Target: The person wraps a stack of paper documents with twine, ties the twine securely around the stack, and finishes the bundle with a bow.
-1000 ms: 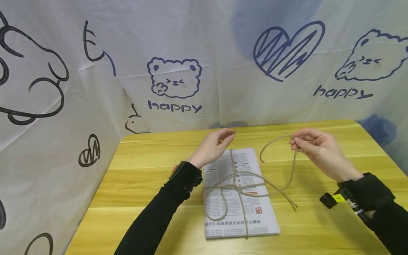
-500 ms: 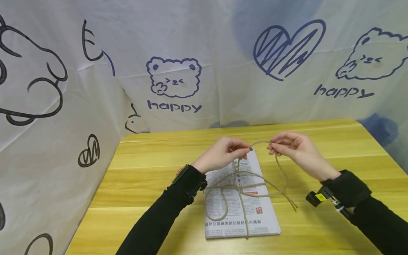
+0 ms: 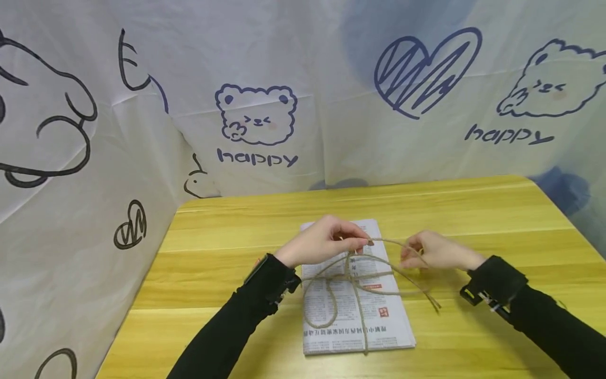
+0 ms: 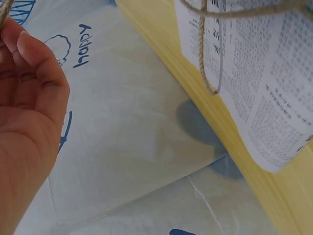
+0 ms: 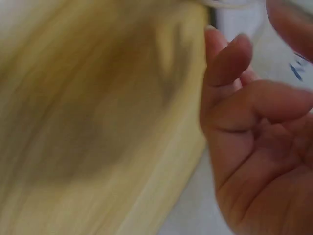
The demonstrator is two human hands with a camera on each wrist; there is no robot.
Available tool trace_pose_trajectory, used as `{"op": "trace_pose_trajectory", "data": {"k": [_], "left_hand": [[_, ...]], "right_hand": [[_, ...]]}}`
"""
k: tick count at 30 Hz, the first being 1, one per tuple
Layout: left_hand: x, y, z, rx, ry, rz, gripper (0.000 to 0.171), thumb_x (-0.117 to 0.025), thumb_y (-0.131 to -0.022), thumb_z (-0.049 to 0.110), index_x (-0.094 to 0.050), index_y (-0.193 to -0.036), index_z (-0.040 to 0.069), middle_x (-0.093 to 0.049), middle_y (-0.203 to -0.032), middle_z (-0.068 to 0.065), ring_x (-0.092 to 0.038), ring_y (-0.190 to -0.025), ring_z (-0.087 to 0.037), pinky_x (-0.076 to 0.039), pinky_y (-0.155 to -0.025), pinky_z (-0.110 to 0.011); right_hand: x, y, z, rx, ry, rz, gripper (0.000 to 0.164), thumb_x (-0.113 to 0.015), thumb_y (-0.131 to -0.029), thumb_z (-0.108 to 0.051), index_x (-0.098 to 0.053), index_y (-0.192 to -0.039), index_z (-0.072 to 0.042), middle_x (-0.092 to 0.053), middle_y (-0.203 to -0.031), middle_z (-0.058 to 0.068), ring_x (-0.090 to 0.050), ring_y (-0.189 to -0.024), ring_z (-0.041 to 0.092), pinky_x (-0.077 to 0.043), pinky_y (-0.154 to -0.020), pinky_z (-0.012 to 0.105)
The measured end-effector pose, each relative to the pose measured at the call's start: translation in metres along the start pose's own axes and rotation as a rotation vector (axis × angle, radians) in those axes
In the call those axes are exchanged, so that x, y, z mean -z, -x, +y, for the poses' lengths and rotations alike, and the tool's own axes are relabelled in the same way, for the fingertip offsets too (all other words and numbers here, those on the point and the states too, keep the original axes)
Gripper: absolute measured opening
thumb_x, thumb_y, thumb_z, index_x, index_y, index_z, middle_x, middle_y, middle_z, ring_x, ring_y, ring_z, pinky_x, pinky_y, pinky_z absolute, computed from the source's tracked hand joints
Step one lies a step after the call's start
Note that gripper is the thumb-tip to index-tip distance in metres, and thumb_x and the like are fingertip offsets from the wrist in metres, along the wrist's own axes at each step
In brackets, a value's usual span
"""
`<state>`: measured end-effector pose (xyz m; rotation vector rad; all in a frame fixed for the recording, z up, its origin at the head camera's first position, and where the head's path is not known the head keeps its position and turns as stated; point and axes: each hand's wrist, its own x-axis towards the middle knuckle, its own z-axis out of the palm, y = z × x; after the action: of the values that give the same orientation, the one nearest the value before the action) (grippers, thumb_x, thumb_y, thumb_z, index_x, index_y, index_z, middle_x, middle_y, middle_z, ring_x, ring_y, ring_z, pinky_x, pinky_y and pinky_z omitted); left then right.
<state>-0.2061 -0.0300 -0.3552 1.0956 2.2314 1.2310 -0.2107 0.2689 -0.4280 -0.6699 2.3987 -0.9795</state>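
Note:
A folded stack of newspaper (image 3: 393,334) lies on the table with brown twine (image 3: 361,310) crossed over its top. Loose twine curves in loops above the crossing, and a cut end reaches past the stack's right edge. My left hand (image 3: 326,242) pinches one length of twine over the far part of the stack; in the left wrist view only a bit of it shows at the fingertips. From there the strand runs right to my right hand (image 3: 437,251), passing across its fingers. In the right wrist view those fingers are loosely bent, the thumb apart from them.
The wood-grain table (image 3: 227,226) extends around the stack on all sides. White cloth (image 3: 265,52) with drawn bears and hearts hangs behind the table and along its left. A black band with a small camera (image 3: 494,284) sits on the right wrist.
My left hand came right and down and took hold of the twine. My right hand moved left and lower, and its fingertips have let go of the strand.

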Motion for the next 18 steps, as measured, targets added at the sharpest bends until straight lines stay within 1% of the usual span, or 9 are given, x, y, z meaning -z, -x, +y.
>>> {"op": "trace_pose_trajectory", "data": {"k": [2,4,6,8,11,12,14,15,18], "left_hand": [[0.000,0.003,0.000,-0.008,0.009,-0.015,0.023,-0.059,-0.103,0.015,-0.073,-0.117,0.005,-0.075,-0.094,-0.012,-0.062,-0.077,-0.003,-0.047,-0.068,-0.018],[0.000,0.006,0.000,-0.010,0.016,-0.023,0.023,-0.059,-0.103,0.015,-0.073,-0.117,0.005,-0.075,-0.095,-0.012,-0.065,-0.080,-0.004,-0.050,-0.071,-0.019],[0.001,0.009,-0.001,-0.013,0.023,-0.029,0.023,-0.058,-0.103,0.014,-0.073,-0.117,0.005,-0.075,-0.095,-0.013,-0.067,-0.082,-0.010,-0.051,-0.072,-0.019],[0.001,0.012,-0.002,-0.014,0.027,-0.031,0.022,-0.058,-0.103,0.014,-0.074,-0.116,0.005,-0.074,-0.095,-0.014,-0.067,-0.083,-0.019,-0.050,-0.072,-0.019],[0.002,0.016,-0.004,-0.012,0.033,-0.025,0.022,-0.058,-0.103,0.013,-0.073,-0.116,0.004,-0.073,-0.094,-0.015,-0.064,-0.083,-0.029,-0.048,-0.071,-0.019],[0.003,0.017,-0.005,-0.008,0.032,-0.017,0.022,-0.059,-0.103,0.014,-0.074,-0.116,0.004,-0.073,-0.094,-0.013,-0.063,-0.083,-0.030,-0.048,-0.071,-0.019],[0.005,0.021,-0.006,0.008,0.052,0.003,0.022,-0.059,-0.103,0.014,-0.073,-0.116,0.004,-0.073,-0.096,-0.013,-0.063,-0.082,-0.027,-0.051,-0.073,-0.022],[0.006,0.023,-0.007,0.021,0.069,0.016,0.023,-0.059,-0.103,0.013,-0.073,-0.117,0.003,-0.073,-0.097,-0.012,-0.064,-0.082,-0.024,-0.053,-0.075,-0.024],[0.013,0.030,-0.007,0.049,0.121,0.071,0.024,-0.057,-0.103,0.012,-0.071,-0.120,0.002,-0.073,-0.100,-0.016,-0.065,-0.083,-0.013,-0.057,-0.080,-0.030]], "right_hand": [[-0.006,-0.002,0.002,0.025,0.057,-0.037,0.022,-0.076,-0.091,-0.028,-0.073,-0.088,-0.007,-0.066,-0.074,-0.002,-0.050,-0.061,0.004,-0.045,-0.059,0.021],[-0.010,-0.004,0.004,0.062,0.094,-0.063,0.019,-0.076,-0.090,-0.025,-0.073,-0.080,-0.009,-0.064,-0.069,-0.006,-0.046,-0.058,0.000,-0.044,-0.058,0.019],[-0.012,-0.005,0.005,0.094,0.103,-0.065,0.019,-0.073,-0.092,-0.018,-0.071,-0.075,-0.009,-0.060,-0.065,-0.008,-0.043,-0.055,-0.001,-0.042,-0.057,0.019],[-0.012,-0.006,0.006,0.118,0.129,-0.029,0.019,-0.069,-0.093,-0.011,-0.069,-0.075,-0.009,-0.056,-0.065,-0.009,-0.042,-0.056,-0.001,-0.041,-0.059,0.019],[-0.011,-0.009,0.004,0.119,0.120,0.071,0.014,-0.066,-0.094,-0.007,-0.067,-0.080,-0.006,-0.058,-0.067,-0.006,-0.046,-0.059,0.000,-0.043,-0.059,0.021],[-0.010,-0.009,0.003,0.114,0.115,0.117,0.011,-0.065,-0.094,-0.007,-0.067,-0.083,-0.005,-0.060,-0.069,-0.004,-0.049,-0.060,0.001,-0.045,-0.059,0.021],[-0.005,-0.009,0.000,0.107,0.078,0.211,0.007,-0.064,-0.096,-0.007,-0.066,-0.091,-0.003,-0.065,-0.073,0.000,-0.054,-0.062,0.004,-0.047,-0.058,0.022],[-0.003,-0.008,-0.002,0.113,0.062,0.265,0.006,-0.064,-0.097,-0.007,-0.065,-0.094,-0.001,-0.066,-0.075,0.002,-0.057,-0.062,0.005,-0.046,-0.057,0.022],[0.008,-0.001,-0.007,0.138,0.020,0.414,0.007,-0.060,-0.100,-0.007,-0.063,-0.101,-0.001,-0.068,-0.079,0.005,-0.062,-0.066,0.006,-0.046,-0.057,0.022]]}}
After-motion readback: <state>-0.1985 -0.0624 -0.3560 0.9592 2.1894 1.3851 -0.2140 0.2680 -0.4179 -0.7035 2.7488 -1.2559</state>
